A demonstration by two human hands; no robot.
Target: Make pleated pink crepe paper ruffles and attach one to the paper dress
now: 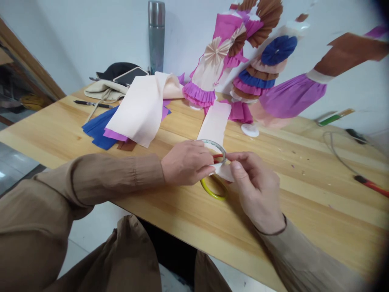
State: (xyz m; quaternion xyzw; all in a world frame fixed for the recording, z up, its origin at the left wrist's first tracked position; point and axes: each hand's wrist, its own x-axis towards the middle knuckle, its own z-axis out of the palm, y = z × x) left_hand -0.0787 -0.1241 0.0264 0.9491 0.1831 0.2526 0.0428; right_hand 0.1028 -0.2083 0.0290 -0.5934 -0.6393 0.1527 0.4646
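Note:
My left hand (pixel 187 163) is closed around a roll of tape (pixel 224 152), holding it just above the table. A short whitish strip of tape (pixel 225 172) runs off the roll, and my right hand (pixel 260 184) pinches its end between thumb and fingers. Under the roll lie scissors (pixel 216 196) with a yellow handle loop; a red part shows through the ring, and their blades are hidden. Just beyond my hands is a cream strip of crepe paper (pixel 215 121) lying flat.
Folded cream paper (pixel 138 107) covers blue sheets (pixel 101 127) at the left. Behind stand paper-dressed figures, one with pink ruffles (pixel 199 95), one with a blue rosette (pixel 278 50), one in a purple skirt (pixel 293 95). A thermos (pixel 156 40) stands by the wall; a red-handled tool (pixel 372 185) lies right.

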